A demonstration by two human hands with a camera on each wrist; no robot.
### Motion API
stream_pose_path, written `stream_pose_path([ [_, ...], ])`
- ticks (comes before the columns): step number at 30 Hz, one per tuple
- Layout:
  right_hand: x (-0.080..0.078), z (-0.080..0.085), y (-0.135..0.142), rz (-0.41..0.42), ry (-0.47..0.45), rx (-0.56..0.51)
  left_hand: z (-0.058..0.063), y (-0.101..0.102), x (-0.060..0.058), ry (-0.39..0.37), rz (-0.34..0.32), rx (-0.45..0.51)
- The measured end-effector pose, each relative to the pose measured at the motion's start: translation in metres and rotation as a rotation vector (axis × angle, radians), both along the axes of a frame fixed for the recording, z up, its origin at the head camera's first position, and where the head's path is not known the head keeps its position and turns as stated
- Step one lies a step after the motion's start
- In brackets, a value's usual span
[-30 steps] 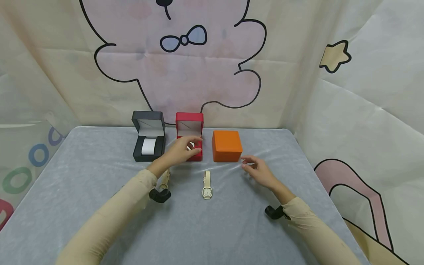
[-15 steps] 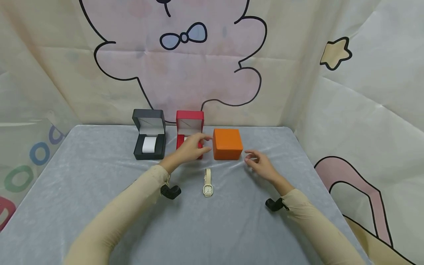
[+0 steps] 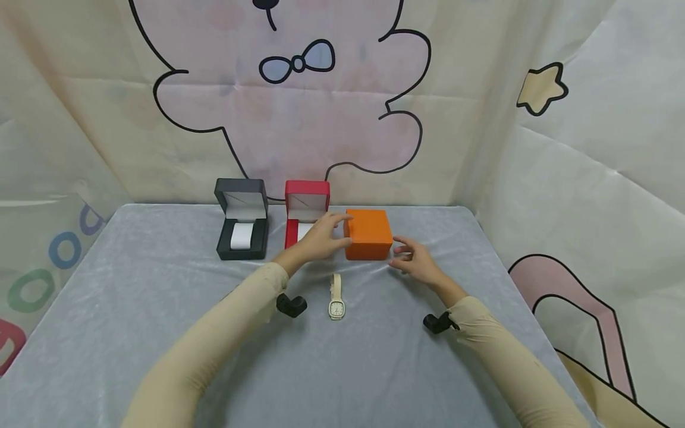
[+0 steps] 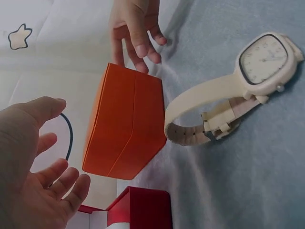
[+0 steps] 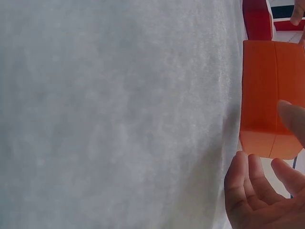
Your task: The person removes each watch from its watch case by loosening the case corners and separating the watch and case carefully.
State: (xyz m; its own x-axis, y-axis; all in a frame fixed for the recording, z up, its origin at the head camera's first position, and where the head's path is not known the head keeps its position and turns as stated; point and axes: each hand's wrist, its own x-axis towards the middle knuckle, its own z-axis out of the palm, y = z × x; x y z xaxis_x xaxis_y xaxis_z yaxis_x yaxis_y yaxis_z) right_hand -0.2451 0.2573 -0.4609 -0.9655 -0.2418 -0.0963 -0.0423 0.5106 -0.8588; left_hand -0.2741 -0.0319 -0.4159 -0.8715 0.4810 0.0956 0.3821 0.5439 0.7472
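An orange box [image 3: 368,235], lid down, stands at the back of the table between my two hands. My left hand [image 3: 323,236] is at its left side, thumb and fingers spread apart, fingertips overlapping the box edge in the head view. On the other side my right hand [image 3: 418,261] has loosely bent fingers right by the box's right face. The left wrist view shows the left palm [image 4: 38,162] facing the orange box [image 4: 125,124] with nothing in it. A cream wristwatch [image 3: 336,300] lies face up in front of the box.
Left of the orange box stands a red watch box [image 3: 307,195] with its lid raised, partly behind the left hand. Beside that is a dark grey watch box [image 3: 241,220], also open, holding a white cushion [image 3: 241,236].
My left hand has moved right, from over the red watch box to the orange box's left side. My right hand has shifted slightly, staying close to the orange box.
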Motion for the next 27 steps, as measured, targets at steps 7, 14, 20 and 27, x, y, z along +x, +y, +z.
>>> stream_pose_path([
  [7,-0.005,0.001,-0.004,-0.004,-0.042,0.043,-0.001,0.011,-0.007,-0.015,0.005,-0.028],
  [14,-0.011,0.0,-0.006,0.02,-0.077,0.087,-0.006,0.016,-0.013,-0.038,0.015,-0.078],
  [20,-0.017,-0.005,-0.003,0.049,-0.053,0.064,-0.009,0.017,-0.018,-0.089,0.008,-0.118],
  [27,-0.022,-0.007,-0.002,0.039,-0.061,0.059,-0.008,0.017,-0.024,-0.11,-0.02,-0.131],
])
